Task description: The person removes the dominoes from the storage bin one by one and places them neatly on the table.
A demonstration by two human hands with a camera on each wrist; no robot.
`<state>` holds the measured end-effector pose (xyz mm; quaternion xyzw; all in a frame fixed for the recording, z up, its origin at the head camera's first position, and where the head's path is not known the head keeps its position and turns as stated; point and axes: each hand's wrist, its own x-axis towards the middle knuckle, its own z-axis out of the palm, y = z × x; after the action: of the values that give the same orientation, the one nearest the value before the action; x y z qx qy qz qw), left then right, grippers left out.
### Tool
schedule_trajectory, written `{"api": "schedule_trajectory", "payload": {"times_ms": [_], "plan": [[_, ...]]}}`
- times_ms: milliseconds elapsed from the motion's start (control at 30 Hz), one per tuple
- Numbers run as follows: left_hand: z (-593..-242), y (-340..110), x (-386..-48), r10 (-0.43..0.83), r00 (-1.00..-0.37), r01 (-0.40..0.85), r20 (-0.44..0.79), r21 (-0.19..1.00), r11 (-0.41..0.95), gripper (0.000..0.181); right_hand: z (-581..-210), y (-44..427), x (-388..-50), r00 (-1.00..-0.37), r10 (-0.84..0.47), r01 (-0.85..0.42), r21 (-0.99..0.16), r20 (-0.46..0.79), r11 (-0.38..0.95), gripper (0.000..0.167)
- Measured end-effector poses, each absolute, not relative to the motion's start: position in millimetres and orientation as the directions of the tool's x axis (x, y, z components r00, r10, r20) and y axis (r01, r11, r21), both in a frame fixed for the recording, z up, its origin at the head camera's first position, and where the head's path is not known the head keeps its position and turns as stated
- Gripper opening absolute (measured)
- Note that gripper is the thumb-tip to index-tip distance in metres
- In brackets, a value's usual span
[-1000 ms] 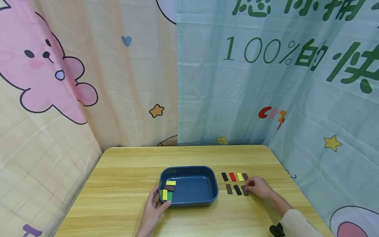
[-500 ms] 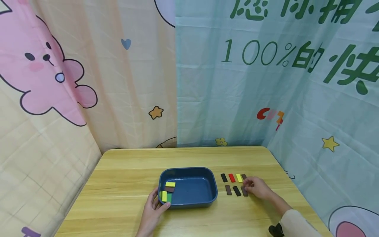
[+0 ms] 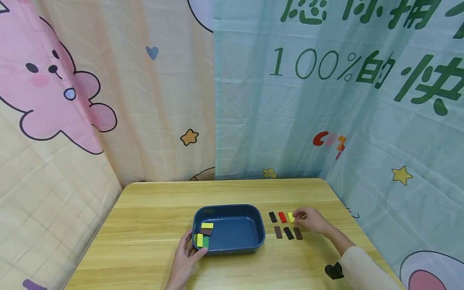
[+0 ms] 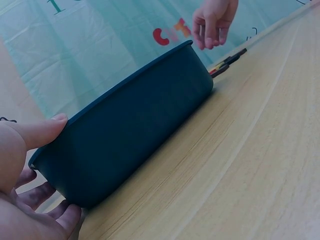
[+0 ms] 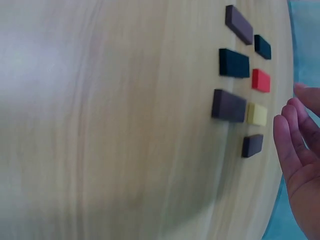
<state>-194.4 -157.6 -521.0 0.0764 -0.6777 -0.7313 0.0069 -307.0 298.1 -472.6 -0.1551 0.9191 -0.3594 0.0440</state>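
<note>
My left hand [image 3: 185, 257] grips the near left corner of a blue tray [image 3: 232, 252], thumb at the rim and fingers against the outer wall; the left wrist view shows this hand [image 4: 30, 190] too. Inside the tray's left end lie yellow blocks [image 3: 207, 225], a brown block [image 3: 206, 232] and a green one [image 3: 206, 241]. My right hand [image 3: 312, 220] is over the right end of the farther row of blocks, hiding the last one. In the right wrist view, that brown block [image 5: 252, 145] lies on the table, below the relaxed fingers [image 5: 284, 142], which hold nothing visible.
Right of the tray lie black [image 3: 272, 217], red [image 3: 282, 217] and yellow [image 3: 291, 217] blocks; the nearer row has brown [image 3: 278, 232], black [image 3: 288, 233] and brown [image 3: 297, 233] ones. Printed curtains [image 3: 268, 121] stand behind the wooden table [image 3: 152, 225].
My right hand has moved slightly up and away from the nearer row, uncovering the brown block at its right end. The left hand keeps its hold on the tray.
</note>
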Motion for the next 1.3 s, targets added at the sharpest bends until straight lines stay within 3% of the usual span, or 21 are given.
{"api": "schedule_trajectory", "payload": {"times_ms": [533,1067,1300], "plan": [[-519.0,-158.0,-192.4,-0.113,-0.988,-0.100,-0.109,0.991,-0.088,0.090,-448.0,258.0,-325.8,-0.899,-0.438,-0.313,-0.684,-0.010,0.659,0.013],[-518.4,-158.4,-193.6,-0.109,-0.988,-0.097,-0.109,0.990,-0.103,0.088,-413.9,194.9,-346.4,-0.742,-0.658,-0.433,-0.656,-0.130,0.618,0.012],[-519.4,-158.5,-193.4,-0.110,-0.987,-0.102,-0.114,0.989,-0.111,0.089,-406.3,166.1,-349.2,-0.700,-0.692,-0.445,-0.648,-0.180,0.618,0.016]]}}
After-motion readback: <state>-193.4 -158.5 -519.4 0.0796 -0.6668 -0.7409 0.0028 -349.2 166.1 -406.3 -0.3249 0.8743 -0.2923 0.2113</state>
